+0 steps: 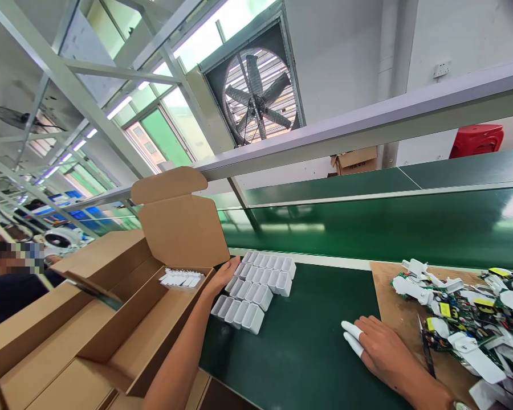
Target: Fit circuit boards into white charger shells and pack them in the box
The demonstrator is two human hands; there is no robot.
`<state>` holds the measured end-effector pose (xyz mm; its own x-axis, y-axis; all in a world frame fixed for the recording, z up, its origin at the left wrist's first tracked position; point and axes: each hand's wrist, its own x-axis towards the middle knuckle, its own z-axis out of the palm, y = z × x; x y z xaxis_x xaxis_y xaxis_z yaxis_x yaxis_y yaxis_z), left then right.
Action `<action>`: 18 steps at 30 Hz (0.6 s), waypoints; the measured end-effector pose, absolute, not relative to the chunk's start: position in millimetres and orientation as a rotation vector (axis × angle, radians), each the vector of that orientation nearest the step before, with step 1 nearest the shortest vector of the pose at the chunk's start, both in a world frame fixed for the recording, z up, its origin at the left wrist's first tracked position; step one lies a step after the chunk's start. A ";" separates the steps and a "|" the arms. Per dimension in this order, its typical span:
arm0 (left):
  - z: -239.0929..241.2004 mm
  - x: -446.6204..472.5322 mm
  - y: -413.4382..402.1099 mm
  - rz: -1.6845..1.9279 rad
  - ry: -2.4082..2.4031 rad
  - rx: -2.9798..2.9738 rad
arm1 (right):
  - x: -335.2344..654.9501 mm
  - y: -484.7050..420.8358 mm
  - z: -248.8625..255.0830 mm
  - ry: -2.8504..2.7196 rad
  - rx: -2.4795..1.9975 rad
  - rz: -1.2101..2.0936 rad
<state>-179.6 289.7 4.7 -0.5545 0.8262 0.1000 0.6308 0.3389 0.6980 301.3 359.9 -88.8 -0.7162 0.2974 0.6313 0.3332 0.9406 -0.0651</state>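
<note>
My left hand point(224, 275) reaches forward and rests its fingers against the left side of several rows of white plastic housings point(256, 287) lying on the green mat point(308, 341). The fingers are stretched out and hold nothing. Just left of that hand stands an open cardboard box point(154, 319) with a small row of white housings point(182, 278) inside at its far end. My right hand point(378, 344) lies flat on the mat with white finger cots on two fingertips, beside a brown board point(397, 307).
A heap of green circuit boards and white plastic parts point(465, 319) covers the brown board at the right. A green conveyor belt point(389, 228) runs behind the mat. More cardboard boxes point(38, 330) sit at the left, with another person point(8, 279) beyond them. A wall fan point(256, 94) hangs above.
</note>
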 end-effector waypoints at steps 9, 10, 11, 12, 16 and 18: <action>6.6 -177.8 183.9 0.688 2.239 1.324 | 303.5 359.1 -92.5 -2.448 -0.454 -0.082; 4.2 -177.2 177.8 0.630 2.261 1.360 | 303.6 359.1 -92.9 -2.457 -0.451 -0.083; 2.0 -176.2 174.2 0.590 2.289 1.390 | 303.6 359.2 -93.3 -2.466 -0.447 -0.083; -0.1 -174.9 172.8 0.574 2.314 1.407 | 303.5 359.4 -93.6 -2.472 -0.443 -0.082; -4.2 -170.3 177.5 0.619 2.308 1.376 | 303.0 360.5 -91.7 -2.464 -0.457 -0.069; -6.2 -169.1 178.9 0.583 2.272 1.381 | 302.9 360.7 -89.4 -2.455 -0.465 -0.073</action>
